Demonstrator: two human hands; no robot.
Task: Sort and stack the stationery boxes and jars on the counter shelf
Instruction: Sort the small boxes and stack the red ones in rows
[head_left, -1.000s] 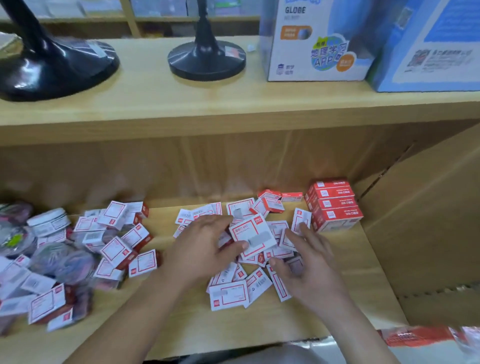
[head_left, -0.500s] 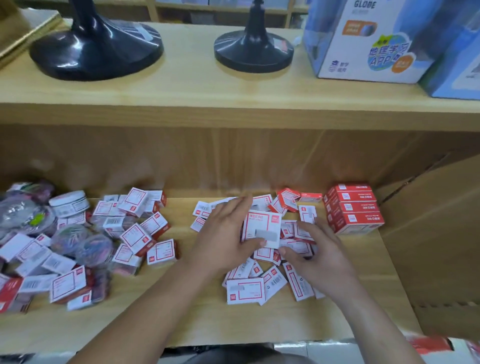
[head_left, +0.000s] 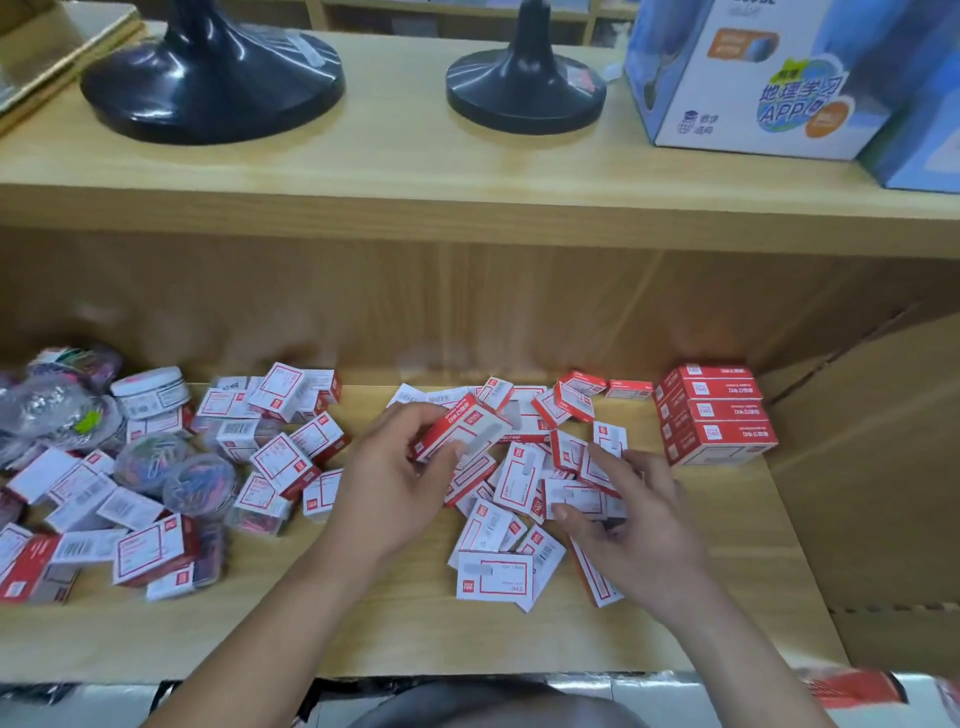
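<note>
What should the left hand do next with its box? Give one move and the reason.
Probably carry the red-and-white box in the left hand rightward and set it on the stacked red boxes: it is held above the loose pile, and that stack holds similar-looking boxes. The right hand pinches a small box.

Two bare forearms (head_left: 291, 597), bare wrists (head_left: 363, 540)

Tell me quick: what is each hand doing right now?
Left hand: holds a red-and-white box.
Right hand: pinches a small box in the pile.
</note>
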